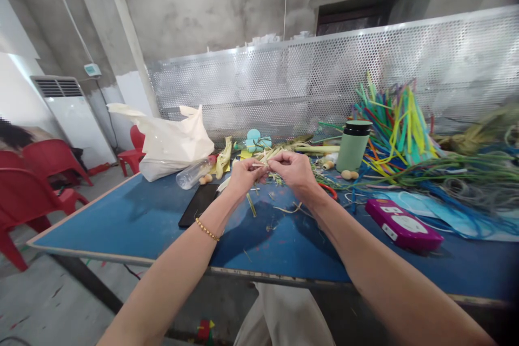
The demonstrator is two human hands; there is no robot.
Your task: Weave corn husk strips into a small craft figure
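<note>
Over the blue table (138,221), my left hand (244,175) and my right hand (295,172) meet, fingertips close together. Both are closed in a pinch on a thin pale strip (258,165) that looks like plant fibre; its exact kind is too small to tell. Behind the fingers lies a heap of pale and green plant strips (278,152), partly hidden by my hands. A few loose stalks (252,205) and scraps lie on the table below. Scissors with a red handle (328,190) rest beside my right wrist, mostly covered.
To the left stand a white plastic bag (172,140), a clear bottle (194,174) and a black flat tablet-like thing (197,206). On the right are a green tumbler (353,147), a purple box (401,224) and bundles of coloured strips (405,124). A perforated metal panel (259,86) stands behind.
</note>
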